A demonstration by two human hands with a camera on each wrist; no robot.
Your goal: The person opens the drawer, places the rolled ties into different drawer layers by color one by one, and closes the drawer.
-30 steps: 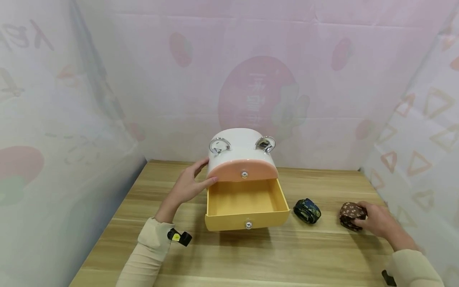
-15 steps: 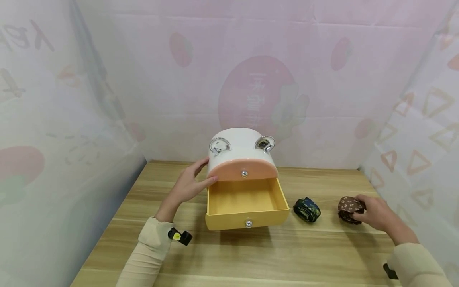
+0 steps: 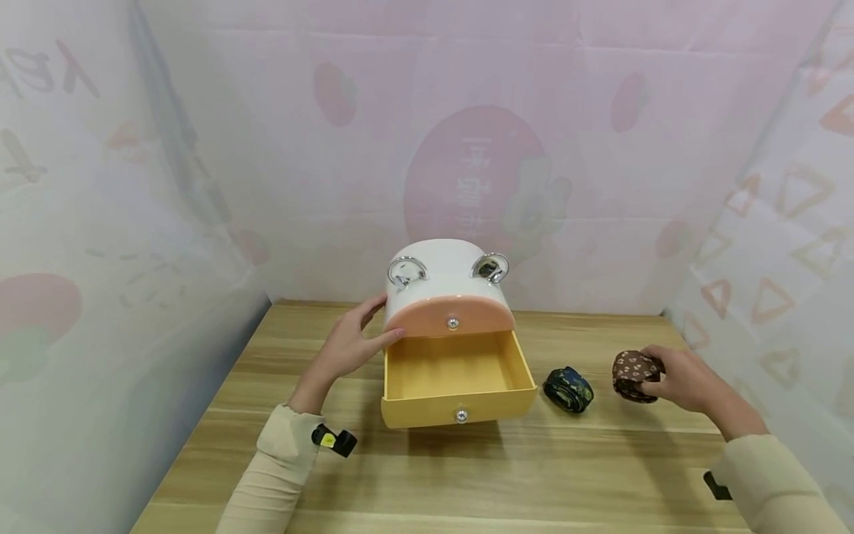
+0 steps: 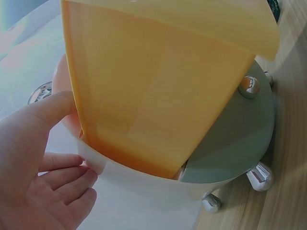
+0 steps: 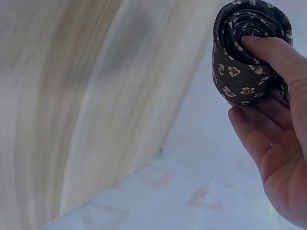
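— What does the right hand (image 3: 687, 380) have in it?

— A rolled brown tie (image 3: 634, 375) printed with small pale flowers. The wrist view shows the thumb (image 5: 273, 55) pressed over the coil's open end and the other fingers curled under it, so the grasp is firm. The roll is lifted clear of the table (image 3: 467, 475), close to the right edge and about halfway back.

— And what lies nearest to it?

— A second rolled tie, dark with a green and blue pattern (image 3: 569, 389). It rests on the wood just left of the brown one, apart from it, and just beside the front right corner of the yellow drawer (image 3: 460, 404).

— Is that drawer open?

— Yes, it is pulled out toward the person, its bare yellow floor showing and a small silver knob (image 3: 461, 415) on its front. It belongs to a little white cabinet (image 3: 445, 274) that stands near the back edge of the table, at the middle. Above it the pink drawer (image 3: 448, 319) is pushed in.

— What is the left hand (image 3: 348, 345) doing?

— It rests against the cabinet's left side, fingers fairly straight, thumb (image 4: 45, 112) near the pink drawer front. It presses rather than clasps; nothing is enclosed in it.

— Anything else on the cabinet?

— Two silver ring handles (image 3: 407, 271) on top and small metal feet (image 4: 259, 177) below.
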